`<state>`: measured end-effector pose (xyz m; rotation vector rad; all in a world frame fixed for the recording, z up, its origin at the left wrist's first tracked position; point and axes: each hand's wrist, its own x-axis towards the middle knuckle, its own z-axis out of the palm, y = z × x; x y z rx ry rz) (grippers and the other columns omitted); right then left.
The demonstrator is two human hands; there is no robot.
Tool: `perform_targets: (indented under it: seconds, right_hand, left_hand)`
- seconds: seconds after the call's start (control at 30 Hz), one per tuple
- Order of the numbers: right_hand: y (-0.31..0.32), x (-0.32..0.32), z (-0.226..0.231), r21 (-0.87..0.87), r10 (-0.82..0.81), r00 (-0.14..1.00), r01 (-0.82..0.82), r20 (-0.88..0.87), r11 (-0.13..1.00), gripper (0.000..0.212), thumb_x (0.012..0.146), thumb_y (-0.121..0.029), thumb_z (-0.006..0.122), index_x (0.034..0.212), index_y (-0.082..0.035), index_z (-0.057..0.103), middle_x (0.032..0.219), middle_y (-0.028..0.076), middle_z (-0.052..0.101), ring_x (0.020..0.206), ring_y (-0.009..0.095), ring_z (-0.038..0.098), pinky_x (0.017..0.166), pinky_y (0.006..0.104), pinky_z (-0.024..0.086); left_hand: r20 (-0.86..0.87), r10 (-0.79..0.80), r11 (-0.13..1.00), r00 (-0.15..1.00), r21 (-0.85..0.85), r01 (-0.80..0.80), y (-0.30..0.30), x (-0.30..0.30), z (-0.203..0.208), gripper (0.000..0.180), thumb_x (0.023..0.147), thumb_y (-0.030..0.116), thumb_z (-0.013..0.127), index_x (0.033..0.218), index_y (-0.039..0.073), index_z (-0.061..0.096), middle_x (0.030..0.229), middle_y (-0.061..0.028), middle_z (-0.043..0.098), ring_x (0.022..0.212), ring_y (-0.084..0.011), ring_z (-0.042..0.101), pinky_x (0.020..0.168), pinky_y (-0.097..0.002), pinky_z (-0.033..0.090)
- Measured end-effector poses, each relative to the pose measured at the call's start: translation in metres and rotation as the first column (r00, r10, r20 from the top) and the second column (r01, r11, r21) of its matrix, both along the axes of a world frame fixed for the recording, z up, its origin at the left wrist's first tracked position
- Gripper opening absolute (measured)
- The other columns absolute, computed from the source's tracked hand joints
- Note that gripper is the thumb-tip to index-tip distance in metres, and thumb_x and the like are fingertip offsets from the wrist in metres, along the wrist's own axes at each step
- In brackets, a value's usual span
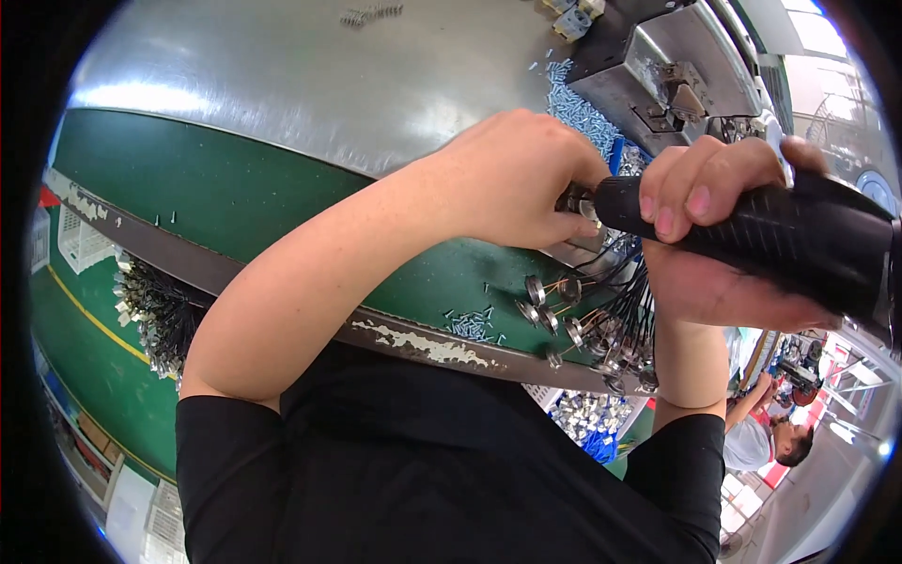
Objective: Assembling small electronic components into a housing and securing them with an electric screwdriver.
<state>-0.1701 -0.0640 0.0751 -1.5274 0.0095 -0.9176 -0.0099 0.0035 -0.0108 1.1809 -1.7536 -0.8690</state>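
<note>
My right hand (714,207) is wrapped round a black power screwdriver (789,240), which lies nearly level with its narrow nose toward my left hand. My left hand (526,179) pinches a small metal part (581,202) right at the nose of the screwdriver. Fingers and tool hide most of that part, so I cannot tell whether the bit touches it. Below my hands, several round metal pieces with black wires (564,320) lie bunched at the edge of the green bench top. Loose small screws (473,324) are scattered to their left.
A heap of silvery screws (578,103) lies beside a metal machine (676,70) at the back right. Springs (371,14) rest on the metal sheet (282,66). Bundled wired parts (155,310) hang past the front edge at left. A co-worker (766,442) works at far right.
</note>
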Motion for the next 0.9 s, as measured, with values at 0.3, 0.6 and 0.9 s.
perform_targets:
  seconds: [0.3,0.6,0.9]
  right_hand:
    - [-0.046,-0.029,0.037,0.011,-0.209,0.974,0.210,-0.083,0.978,0.116,0.090,-0.093,0.050,0.164,-0.005,0.032,0.089,0.009,0.060,0.069,0.020,0.058,0.066,0.0390,0.049]
    - [-0.035,-0.038,0.033,-0.112,-0.374,0.866,0.358,-0.333,0.927,0.116,0.094,-0.090,0.036,0.168,-0.002,0.020,0.125,0.016,0.064,0.114,0.027,0.068,0.105,0.0440,0.051]
    - [-0.036,-0.077,0.020,-0.141,-0.694,0.718,0.683,-0.048,0.716,0.068,0.115,-0.058,0.038,0.152,-0.001,0.046,0.125,0.013,0.062,0.110,0.019,0.063,0.088,0.0331,0.053]
  left_hand:
    - [-0.031,0.123,0.919,0.992,-0.373,-0.126,0.001,-0.007,-0.006,0.040,0.078,0.021,0.089,0.114,0.008,0.080,0.101,-0.0092,0.078,0.089,-0.0320,0.074,0.076,-0.0419,0.058]
    - [-0.010,0.156,0.818,0.988,-0.559,-0.135,0.007,-0.016,0.001,0.031,0.077,0.026,0.091,0.102,0.013,0.079,0.089,-0.0032,0.073,0.081,-0.0258,0.072,0.070,-0.0389,0.057]
    - [-0.007,0.090,0.906,0.996,-0.414,-0.085,0.019,-0.028,0.002,0.028,0.076,0.015,0.093,0.099,0.009,0.078,0.093,-0.0073,0.077,0.092,-0.0306,0.075,0.089,-0.0430,0.061]
